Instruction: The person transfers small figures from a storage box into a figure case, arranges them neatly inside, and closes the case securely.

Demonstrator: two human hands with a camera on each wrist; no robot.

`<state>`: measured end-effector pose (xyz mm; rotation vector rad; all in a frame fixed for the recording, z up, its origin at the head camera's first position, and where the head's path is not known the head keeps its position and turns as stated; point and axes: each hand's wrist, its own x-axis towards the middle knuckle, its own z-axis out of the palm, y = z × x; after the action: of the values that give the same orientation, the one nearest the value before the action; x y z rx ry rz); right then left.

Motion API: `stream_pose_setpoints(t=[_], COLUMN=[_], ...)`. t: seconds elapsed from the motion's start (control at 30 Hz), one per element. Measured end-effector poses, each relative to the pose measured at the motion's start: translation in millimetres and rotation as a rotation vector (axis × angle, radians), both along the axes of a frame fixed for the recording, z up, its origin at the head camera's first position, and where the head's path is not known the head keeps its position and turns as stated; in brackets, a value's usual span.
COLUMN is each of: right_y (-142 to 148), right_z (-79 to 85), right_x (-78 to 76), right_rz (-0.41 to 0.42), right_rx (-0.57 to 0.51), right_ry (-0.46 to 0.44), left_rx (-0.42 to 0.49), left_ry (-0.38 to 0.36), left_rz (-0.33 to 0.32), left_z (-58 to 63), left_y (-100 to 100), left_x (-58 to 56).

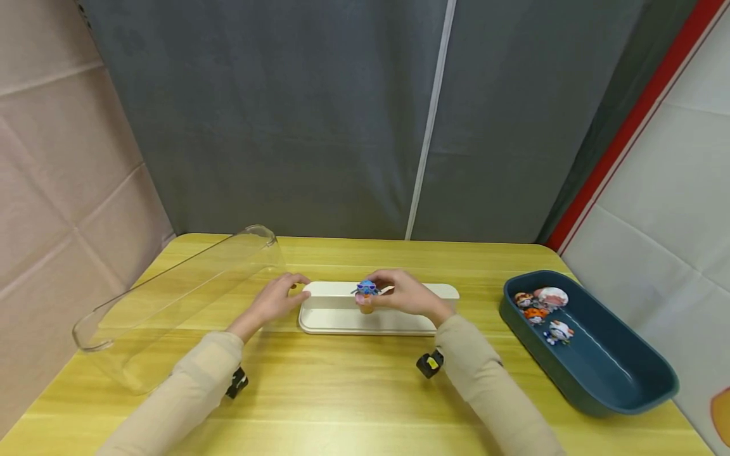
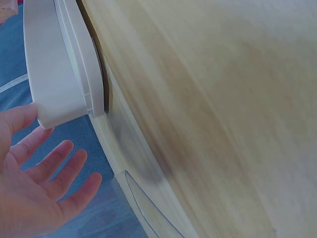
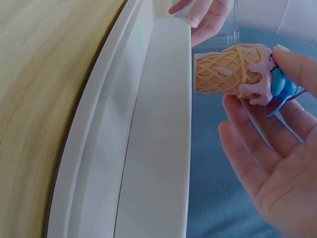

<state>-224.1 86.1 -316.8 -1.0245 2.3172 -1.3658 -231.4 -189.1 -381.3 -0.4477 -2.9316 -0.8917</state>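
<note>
while the right hand (image 1: 402,292) pinches a small figurine (image 3: 237,72) by its blue upper part, the left hand (image 1: 277,299) has its fingers loosely spread at the left end of a white stepped stand (image 1: 331,322), seeming to touch the end wall and gripping nothing. the figurine is upright at the middle of the stand, its waffle cone with pink drips pointing down. in the right wrist view the cone's foot lies right by the top edge of the raised back step; whether the two touch cannot be told.

the step in hand looks like setting this one piece in position, its foot close to a surface and the pinch not yet released. the next move, as i judge it, calls for squaring the cone so that the foot sits flat, lowering it gently, and loosening the fingertips without tipping it; the stand looks light enough to shift, so the left hand is well placed to steady it.

on the right side of the desk (image 1: 342,392), several more figures (image 1: 558,332) lie in a dark blue-green tub (image 1: 610,351). a clear cover (image 1: 177,304) rests to the left, near the left hand but apart from the stand.
</note>
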Motion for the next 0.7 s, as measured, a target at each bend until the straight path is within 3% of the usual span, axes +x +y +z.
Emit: stream_pose_setpoints(t=[0.37, 0.53, 0.7], right_y=[-11.9, -16.5, -22.5], right_z=[-32.7, -35.6, -26.1], right_x=[-21.7, -23.1, -14.6], right_rz=[0.025, 0.041, 0.029], right_rx=[-0.002, -0.007, -0.003], right_ry=[0.017, 0.04, 0.024], left_rx=[-0.008, -0.008, -0.004], left_ry=[0.01, 0.014, 0.015], left_rz=[-0.003, -0.003, -0.005], left_z=[-0.5, -0.4, 0.0], left_y=[-0.2, -0.6, -0.5], left_x=[-0.3, -0.4, -0.4])
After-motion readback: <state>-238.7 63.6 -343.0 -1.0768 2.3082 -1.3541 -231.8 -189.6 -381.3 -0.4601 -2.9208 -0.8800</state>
